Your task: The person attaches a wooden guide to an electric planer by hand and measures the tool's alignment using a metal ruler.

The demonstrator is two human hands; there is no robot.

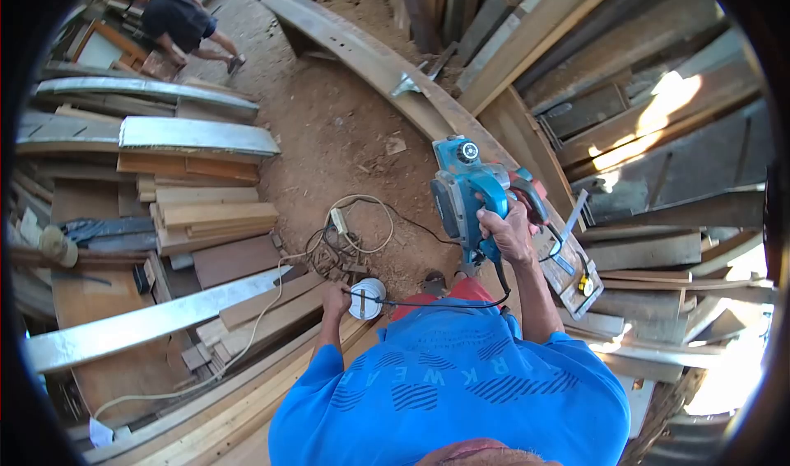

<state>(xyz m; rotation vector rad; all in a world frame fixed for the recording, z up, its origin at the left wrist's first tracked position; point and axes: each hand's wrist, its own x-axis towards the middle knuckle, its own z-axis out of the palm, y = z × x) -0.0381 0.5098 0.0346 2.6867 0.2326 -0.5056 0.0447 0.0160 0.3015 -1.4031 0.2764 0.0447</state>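
Observation:
My right hand is wrapped round the handle of a blue electric hand planer, held in front of me beside the long wooden bench. The planer's dark cord loops down past my shirt and across to my left hand, whose fingers are closed on it. Just right of that hand, below the cord, is a round white container top. A second power tool, red and dark, sits on the bench right behind the planer.
A long narrow wooden bench curves away ahead, with a metal clamp on it. A yellow tape measure lies at its near end. Coiled cable rests on the dirt floor. Stacked boards flank both sides. Another person bends down far left.

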